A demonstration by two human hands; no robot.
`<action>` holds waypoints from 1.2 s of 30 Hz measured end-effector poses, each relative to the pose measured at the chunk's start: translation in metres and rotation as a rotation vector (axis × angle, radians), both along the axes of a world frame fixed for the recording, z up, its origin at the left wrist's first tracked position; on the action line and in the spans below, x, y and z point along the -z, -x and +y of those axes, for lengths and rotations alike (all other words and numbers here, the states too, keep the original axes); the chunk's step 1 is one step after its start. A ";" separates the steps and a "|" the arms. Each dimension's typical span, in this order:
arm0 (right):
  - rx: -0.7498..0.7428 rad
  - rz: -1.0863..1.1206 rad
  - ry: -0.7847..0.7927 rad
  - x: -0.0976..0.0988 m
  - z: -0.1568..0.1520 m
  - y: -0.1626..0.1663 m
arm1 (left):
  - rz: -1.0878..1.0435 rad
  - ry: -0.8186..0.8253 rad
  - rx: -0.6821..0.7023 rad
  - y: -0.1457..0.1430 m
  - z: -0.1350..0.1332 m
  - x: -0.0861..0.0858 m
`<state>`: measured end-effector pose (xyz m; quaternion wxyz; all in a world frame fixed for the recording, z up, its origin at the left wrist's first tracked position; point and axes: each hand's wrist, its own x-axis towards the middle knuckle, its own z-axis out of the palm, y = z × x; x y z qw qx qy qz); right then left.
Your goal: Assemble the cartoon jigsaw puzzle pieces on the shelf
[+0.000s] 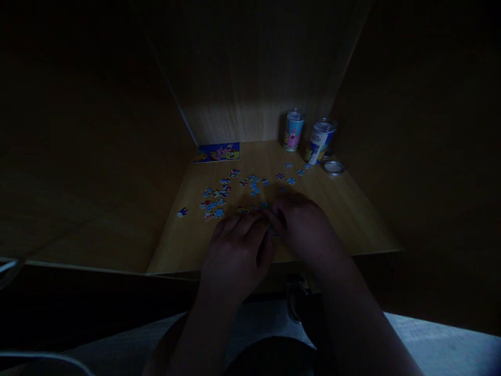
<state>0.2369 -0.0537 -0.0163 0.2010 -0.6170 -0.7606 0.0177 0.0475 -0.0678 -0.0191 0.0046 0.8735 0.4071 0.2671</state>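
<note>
My left hand (237, 248) is closed, its fingers curled down onto joined jigsaw puzzle pieces (250, 210) near the front of the wooden surface. Beside it, my right hand (303, 222) is in a pinch, with thumb and fingers meeting close to my left thumb. A bluish puzzle piece (273, 231) shows between the two hands. Both sets of fingertips are mostly hidden, and the light is dim. Several loose puzzle pieces (219, 213) lie to the left of my hands. A small joined group of blue pieces (254, 187) sits just beyond them.
Wooden panels (250, 104) enclose the surface at the back and sides. A cartoon picture card (225, 152) lies at the back left. Two printed cans (293, 130) with clear tops stand at the back right, near a round metal lid (333, 167). One piece (182, 212) lies apart at left.
</note>
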 end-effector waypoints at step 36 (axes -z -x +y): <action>-0.039 0.122 -0.002 0.004 0.001 -0.005 | -0.018 0.001 0.000 0.001 -0.001 0.005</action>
